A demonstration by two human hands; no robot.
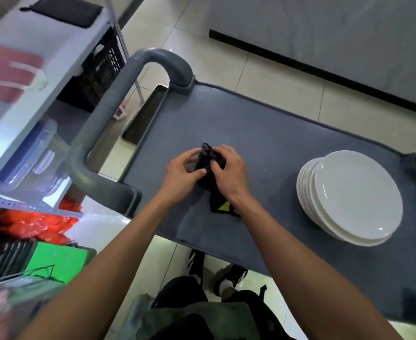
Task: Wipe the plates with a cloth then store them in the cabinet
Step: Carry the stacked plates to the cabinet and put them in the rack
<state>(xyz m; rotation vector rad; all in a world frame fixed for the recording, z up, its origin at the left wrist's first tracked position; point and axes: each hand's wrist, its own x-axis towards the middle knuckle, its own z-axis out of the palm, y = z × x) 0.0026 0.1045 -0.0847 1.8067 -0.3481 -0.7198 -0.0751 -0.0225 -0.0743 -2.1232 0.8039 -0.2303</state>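
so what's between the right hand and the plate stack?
Nothing. In the head view only bare grey cart top separates the right hand, which grips the black cloth with the left hand, from the stack of white plates.

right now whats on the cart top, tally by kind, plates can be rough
white plates: about 6, one stack, edges hard to separate
black cloth: 1, held by left hand and right hand
total: about 7 on the grey cart
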